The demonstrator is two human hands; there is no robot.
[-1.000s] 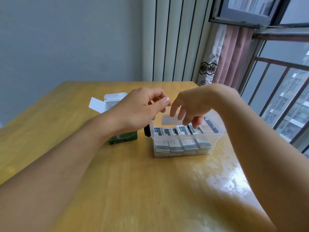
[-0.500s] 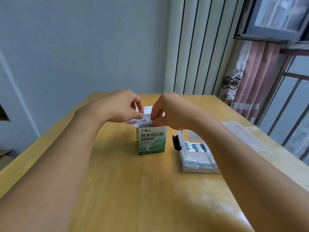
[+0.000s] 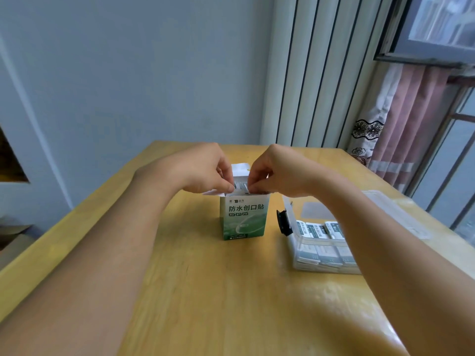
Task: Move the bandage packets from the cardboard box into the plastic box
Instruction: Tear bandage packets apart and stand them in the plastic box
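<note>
Both hands now back at upright green-and-white cardboard box (image 3: pixel 243 216), away from clear plastic box (image 3: pixel 303 246); left hand (image 3: pixel 205 170) and right hand (image 3: pixel 272 170) pinch bandage packets (image 3: pixel 240 186) between fingertips. Next batch coming out.

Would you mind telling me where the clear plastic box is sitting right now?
In the head view, the plastic box sits on the wooden table, right of the upright green cardboard box and partly hidden under the right forearm.

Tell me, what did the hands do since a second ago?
Both hands left the plastic box and moved left to the cardboard box. Left hand and right hand now pinch packets at its open top. Both boxes stayed put.
</note>
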